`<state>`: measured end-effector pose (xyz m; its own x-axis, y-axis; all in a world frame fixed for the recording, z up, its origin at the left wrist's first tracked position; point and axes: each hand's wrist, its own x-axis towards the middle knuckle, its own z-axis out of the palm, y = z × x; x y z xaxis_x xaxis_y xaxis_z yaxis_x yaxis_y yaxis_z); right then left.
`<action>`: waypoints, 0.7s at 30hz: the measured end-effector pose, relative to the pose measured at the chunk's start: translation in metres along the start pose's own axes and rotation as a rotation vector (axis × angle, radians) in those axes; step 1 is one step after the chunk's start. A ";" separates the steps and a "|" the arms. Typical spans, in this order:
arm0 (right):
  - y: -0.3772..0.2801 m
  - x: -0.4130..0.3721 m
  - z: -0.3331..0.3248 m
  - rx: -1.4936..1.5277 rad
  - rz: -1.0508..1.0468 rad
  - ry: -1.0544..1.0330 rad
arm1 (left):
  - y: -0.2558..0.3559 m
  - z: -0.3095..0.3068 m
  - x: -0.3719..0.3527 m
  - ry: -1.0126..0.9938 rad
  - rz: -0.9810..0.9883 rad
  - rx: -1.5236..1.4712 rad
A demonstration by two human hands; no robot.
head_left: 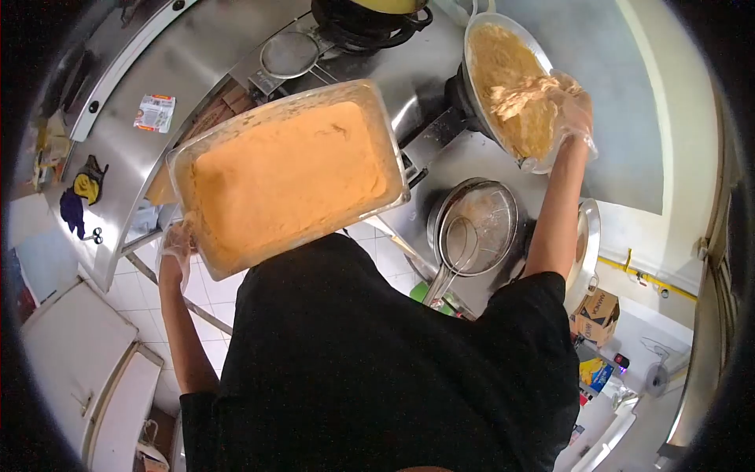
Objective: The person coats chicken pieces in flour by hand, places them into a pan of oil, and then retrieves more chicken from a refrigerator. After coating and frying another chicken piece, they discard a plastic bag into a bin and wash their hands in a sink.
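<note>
My left hand (178,245), in a clear plastic glove, grips the near left corner of a rectangular plastic tub (289,258). Inside the tub lies a broad layer of orange-tinted flour-like powder (291,173). My right hand (572,114), gloved the same way, is over a wide pan of oil (503,55) at the upper right. Its fingers are closed around a clump of coated, shaggy food (523,96), which hangs low over the oil. What the food is under its coating does not show.
Nested metal strainers (480,228) sit on the steel counter below the pan. A round mesh sieve (289,54) lies beside a dark pot (370,23) at the top. Scissors (96,236) and a small packet (154,113) are on the left counter. A cardboard box (595,316) stands lower right.
</note>
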<state>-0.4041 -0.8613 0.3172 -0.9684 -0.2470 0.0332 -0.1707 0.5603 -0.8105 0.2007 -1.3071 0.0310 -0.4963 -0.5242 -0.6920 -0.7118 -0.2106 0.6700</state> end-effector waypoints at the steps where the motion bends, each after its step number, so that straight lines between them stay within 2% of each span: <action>1: 0.005 0.014 -0.006 0.001 0.057 0.029 | 0.015 0.006 -0.015 0.013 0.003 -0.054; 5: 0.085 0.095 -0.006 -0.183 -0.008 0.083 | 0.024 0.015 -0.021 0.075 0.055 -0.048; 7: 0.145 0.151 -0.004 -0.501 0.030 0.172 | 0.015 0.012 -0.018 0.061 0.134 -0.036; 8: 0.150 0.155 -0.003 -0.491 0.031 0.162 | 0.023 0.013 -0.022 0.074 0.128 -0.031; 10: 0.154 0.163 0.001 -0.053 -0.023 -0.036 | 0.035 0.018 -0.027 0.062 0.033 -0.053; 11: 0.154 0.163 0.004 0.165 -0.045 -0.131 | 0.031 0.014 -0.034 0.046 0.195 0.051; 13: 0.149 0.163 0.008 0.602 -0.090 -0.313 | 0.035 0.016 -0.035 0.046 0.188 0.059; 14: 0.131 0.155 0.021 0.611 -0.087 -0.319 | 0.034 0.015 -0.032 0.041 0.184 0.058; 15: 0.094 0.135 0.046 0.208 -0.138 0.023 | 0.016 0.007 -0.012 0.084 -0.045 0.059; 16: 0.066 0.110 0.075 -0.196 -0.183 0.350 | 0.000 0.004 -0.007 0.044 0.141 0.088; 17: 0.051 0.081 0.102 -0.174 -0.180 0.319 | -0.017 -0.003 -0.008 0.012 0.320 0.122; 18: 0.034 0.048 0.124 -0.072 -0.215 0.198 | -0.028 -0.006 -0.003 0.015 0.321 0.125; 19: 0.019 0.014 0.144 0.032 -0.250 0.077 | -0.008 -0.001 -0.015 0.048 0.355 0.216; 20: 0.006 -0.017 0.163 0.136 -0.284 -0.039 | 0.012 0.002 -0.026 0.076 0.303 0.244; 21: -0.001 -0.050 0.184 0.063 -0.293 -0.219 | 0.014 0.003 -0.024 0.099 0.369 0.292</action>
<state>-0.3223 -0.9948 0.2085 -0.8174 -0.5565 0.1489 -0.4167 0.3928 -0.8198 0.2010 -1.2949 0.0559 -0.7026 -0.5995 -0.3834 -0.6137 0.2378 0.7528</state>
